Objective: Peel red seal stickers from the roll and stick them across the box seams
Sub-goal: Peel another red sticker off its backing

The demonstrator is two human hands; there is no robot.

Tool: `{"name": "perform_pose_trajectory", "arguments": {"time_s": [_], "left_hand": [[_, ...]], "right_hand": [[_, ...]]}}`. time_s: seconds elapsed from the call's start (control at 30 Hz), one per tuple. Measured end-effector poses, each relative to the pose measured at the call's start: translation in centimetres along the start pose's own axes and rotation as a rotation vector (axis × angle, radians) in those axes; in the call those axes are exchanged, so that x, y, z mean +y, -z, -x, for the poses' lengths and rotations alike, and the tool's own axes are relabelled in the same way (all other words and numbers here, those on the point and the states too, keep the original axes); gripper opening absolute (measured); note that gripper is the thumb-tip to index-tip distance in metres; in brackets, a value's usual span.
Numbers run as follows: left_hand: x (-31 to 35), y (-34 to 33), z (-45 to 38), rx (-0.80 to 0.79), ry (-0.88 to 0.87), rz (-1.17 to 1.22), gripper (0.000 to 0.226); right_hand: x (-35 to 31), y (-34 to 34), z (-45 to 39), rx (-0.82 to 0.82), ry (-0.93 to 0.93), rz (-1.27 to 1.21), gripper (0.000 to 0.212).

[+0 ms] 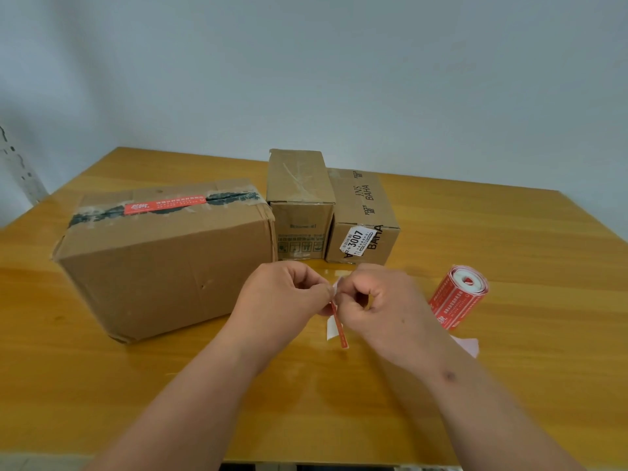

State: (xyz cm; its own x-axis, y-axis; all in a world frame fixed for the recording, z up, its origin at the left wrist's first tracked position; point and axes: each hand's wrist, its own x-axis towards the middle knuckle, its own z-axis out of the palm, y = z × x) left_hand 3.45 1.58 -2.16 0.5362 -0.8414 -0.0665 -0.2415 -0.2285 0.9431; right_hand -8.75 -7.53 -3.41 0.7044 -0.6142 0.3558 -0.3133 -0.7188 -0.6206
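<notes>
Wood-grain counter [509, 232]: yellow-brown, glossy; it carries three cardboard boxes, the sticker roll and some loose backing paper.
Left hand [282, 294]: at the centre of the view, just above the counter; fingers curled, thumb and forefinger pinching the top of the red seal sticker.
Right hand [377, 300]: just at 3 o'clock of the left hand, fingertips almost meeting it; fingers curled, pinching the white backing strip. It is a little blurred, so the exact hold is unclear.
Red seal sticker [339, 329]: narrow, hanging edge-on from the pinch toward 6 o'clock, partly parted from the white backing strip [331, 329] beside it.
Sticker roll [458, 297]: lying on its side at 3 o'clock of the hands, near the right wrist, its open core facing 1 o'clock. The right forearm covers its near end.
Loose backing paper [470, 346]: pale scrap on the counter at 6 o'clock of the roll, partly behind the right forearm.
Large box [163, 266]: at 9 o'clock of the hands, close by; a red seal sticker [164, 204] already lies along its taped top seam.
Middle box [299, 205]: at 12 o'clock of the hands, touching the large box's corner, top shows only clear tape.
Box marked BAHA [363, 215]: just right of the middle box, white label reading 3007 on its near face.
Wall [339, 62]: plain pale grey behind the counter.
</notes>
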Motion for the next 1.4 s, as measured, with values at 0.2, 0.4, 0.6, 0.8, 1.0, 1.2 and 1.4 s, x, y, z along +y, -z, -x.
{"name": "perform_pose_trajectory", "arguments": {"time_s": [0.2,0.4,0.6,0.8,1.0,1.2,1.4], "left_hand": [[-0.4,-0.5,-0.3,0.071,0.010,-0.059,0.016],[-1.1,-0.9,-0.5,0.159,0.137,0.210,0.011],[-1.2,-0.9,-0.9,0.260,0.224,0.499,0.013],[-0.8,-0.1,-1.0,0.323,0.202,0.630,0.015],[-0.2,-0.4,-0.7,0.341,0.157,0.574,0.018],[0.0,-0.6,-0.4,0.238,0.071,0.364,0.014],[-0.2,-0.6,0.1,0.180,-0.159,0.056,0.017]], "right_hand": [[0.2,-0.4,0.0,0.008,-0.005,0.045,0.018],[0.4,-0.5,0.2,0.039,-0.131,-0.021,0.020],[0.3,-0.1,0.4,0.078,-0.205,-0.045,0.020],[0.8,1.2,0.6,0.082,-0.432,-0.069,0.019],[0.6,2.2,0.3,-0.109,-0.430,0.390,0.024],[0.4,1.6,-0.1,-0.071,-0.379,0.179,0.006],[-0.7,1.6,-0.5,0.011,-0.506,-0.348,0.020]]}}
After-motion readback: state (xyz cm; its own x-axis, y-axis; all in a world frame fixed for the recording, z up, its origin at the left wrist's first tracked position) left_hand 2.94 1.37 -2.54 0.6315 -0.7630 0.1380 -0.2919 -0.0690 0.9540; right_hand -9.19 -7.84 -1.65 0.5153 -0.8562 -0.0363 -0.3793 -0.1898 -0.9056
